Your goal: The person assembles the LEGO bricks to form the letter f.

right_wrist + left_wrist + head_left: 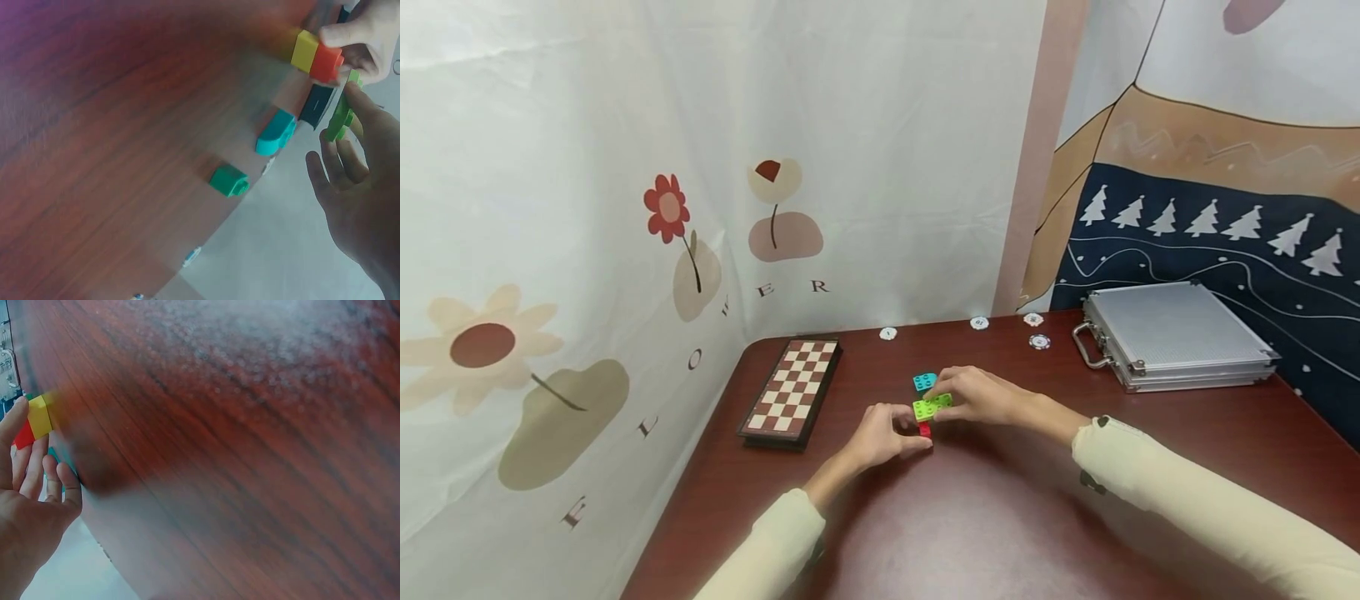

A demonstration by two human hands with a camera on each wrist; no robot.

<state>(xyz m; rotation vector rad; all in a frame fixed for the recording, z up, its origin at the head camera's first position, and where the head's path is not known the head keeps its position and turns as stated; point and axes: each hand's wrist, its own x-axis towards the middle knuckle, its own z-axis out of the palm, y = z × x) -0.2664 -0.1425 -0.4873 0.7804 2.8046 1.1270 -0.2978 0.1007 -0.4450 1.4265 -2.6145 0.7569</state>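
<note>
My left hand (880, 435) pinches a red toy building brick (925, 430) between thumb and fingers. Below the red brick a yellow brick (305, 51) is joined to it, hidden from the head view. The lime green brick (931, 407), a flat studded one, is in my right hand (977, 395), held by thumb and fingertips. It hovers close over the red brick, slightly tilted in the right wrist view. Just beyond it on the table lies a teal brick with one rounded end (275, 132). A darker green brick (229, 180) stands nearby, hidden behind my right hand in the head view.
On the left of the brown table (970, 517) lies a checkered game board (792, 387). A silver case (1180, 333) with a handle stands at the back right. Several round chips, one a white chip (888, 333), lie along the back edge by the curtain.
</note>
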